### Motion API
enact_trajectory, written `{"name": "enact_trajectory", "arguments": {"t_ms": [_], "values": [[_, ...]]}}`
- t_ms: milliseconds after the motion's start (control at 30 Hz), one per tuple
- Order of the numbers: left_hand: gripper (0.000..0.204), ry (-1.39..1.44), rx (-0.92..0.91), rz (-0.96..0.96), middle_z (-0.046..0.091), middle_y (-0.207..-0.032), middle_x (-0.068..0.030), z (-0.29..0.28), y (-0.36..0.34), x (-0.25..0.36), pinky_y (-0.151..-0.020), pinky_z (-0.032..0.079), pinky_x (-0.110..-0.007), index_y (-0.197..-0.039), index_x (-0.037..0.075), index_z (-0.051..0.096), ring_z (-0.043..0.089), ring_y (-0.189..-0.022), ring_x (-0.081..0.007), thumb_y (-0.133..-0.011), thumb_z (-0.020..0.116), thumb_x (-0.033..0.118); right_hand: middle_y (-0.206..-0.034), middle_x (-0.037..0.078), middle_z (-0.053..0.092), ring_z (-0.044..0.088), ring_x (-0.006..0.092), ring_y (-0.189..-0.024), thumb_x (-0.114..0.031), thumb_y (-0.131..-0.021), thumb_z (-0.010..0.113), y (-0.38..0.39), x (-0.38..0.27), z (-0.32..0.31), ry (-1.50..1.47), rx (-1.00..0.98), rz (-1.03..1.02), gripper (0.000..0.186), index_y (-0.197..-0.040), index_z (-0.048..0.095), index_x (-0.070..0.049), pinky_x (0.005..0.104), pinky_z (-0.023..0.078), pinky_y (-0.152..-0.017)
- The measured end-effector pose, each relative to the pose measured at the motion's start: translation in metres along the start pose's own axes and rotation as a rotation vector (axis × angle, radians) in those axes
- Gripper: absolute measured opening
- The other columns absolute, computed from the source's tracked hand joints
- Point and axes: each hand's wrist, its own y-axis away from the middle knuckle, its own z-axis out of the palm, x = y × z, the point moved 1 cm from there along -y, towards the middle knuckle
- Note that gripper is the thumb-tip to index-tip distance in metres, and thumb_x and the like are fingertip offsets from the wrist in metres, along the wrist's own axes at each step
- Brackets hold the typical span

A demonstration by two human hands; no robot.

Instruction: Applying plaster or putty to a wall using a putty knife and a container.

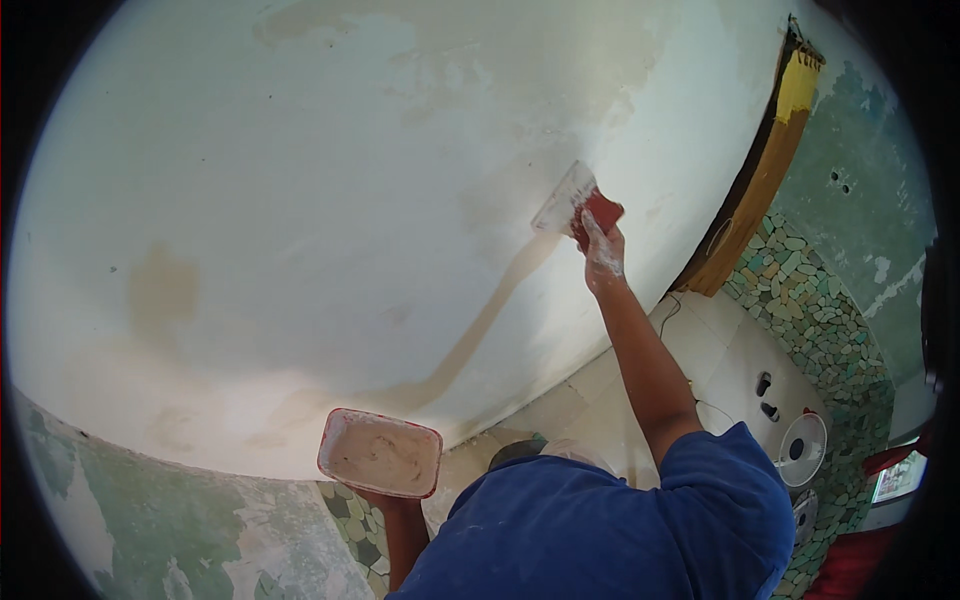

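My right hand (604, 250), dusted with white, is closed round the red handle of a wide putty knife (566, 200). The smeared blade lies against the white wall (330, 200), or very close to it. My left hand (378, 496) supports a red-rimmed rectangular tub (380, 452) from below, and most of its fingers are hidden under the tub. Inside is a thick beige putty (376, 448) with an uneven surface. Darker beige patches mark the wall, among them one (165, 290) at the left. A shadow of my arm runs down from the blade.
A wooden frame (745, 215) with a yellow patch edges the wall at the right. Beyond it are a mottled green wall (850, 170) and a band of green stones (810, 290). A white fan (803, 449) and a pair of dark sandals (767, 397) are on the pale floor (720, 350).
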Motion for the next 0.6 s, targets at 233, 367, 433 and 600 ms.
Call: {"name": "enact_trajectory", "arguments": {"t_ms": [233,367,433,600], "values": [[0.065,0.05,-0.131,-0.049,0.056,-0.138,-0.002,-0.015,-0.006,0.016,-0.1,0.047,-0.058,-0.137,0.024,0.054,0.054,-0.125,-0.031,-0.093,0.046,0.071,-0.117,0.006,0.069,0.064,0.0193,-0.104,-0.002,-0.094,0.062,0.014,-0.053,-0.001,0.244,-0.058,-0.552,0.026,-0.12,0.066,-0.002,0.035,0.05,-0.096],[0.063,-0.051,0.022,-0.011,0.057,-0.136,-0.0022,0.006,-0.013,0.01,-0.1,0.048,-0.057,-0.137,0.024,0.054,0.055,-0.124,-0.0305,-0.094,0.046,0.069,-0.122,0.008,0.068,0.061,0.0292,-0.104,0.002,-0.082,0.064,0.015,-0.106,0.059,1.182,-0.147,-1.338,0.044,-0.123,0.068,-0.011,0.0386,0.046,-0.091],[0.061,-0.032,-0.012,-0.002,0.059,-0.133,-0.0033,0.018,-0.018,0.004,-0.098,0.049,-0.056,-0.135,0.021,0.055,0.057,-0.12,-0.0301,-0.095,0.047,0.067,-0.125,0.004,0.067,0.062,0.0275,-0.098,0.002,-0.069,0.065,0.019,-0.102,0.074,1.229,-0.198,-1.276,0.058,-0.125,0.066,-0.014,0.0385,0.043,-0.088],[0.061,-0.05,-0.051,-0.023,0.06,-0.131,-0.005,0.049,-0.023,-0.004,-0.096,0.05,-0.055,-0.134,0.018,0.055,0.059,-0.116,-0.0299,-0.096,0.046,0.065,-0.128,0.007,0.066,0.062,0.03,-0.104,0.001,-0.071,0.067,0.041,-0.049,0.046,1.295,-0.412,-1.034,0.056,-0.125,0.067,-0.014,0.0405,0.044,-0.089]]}}
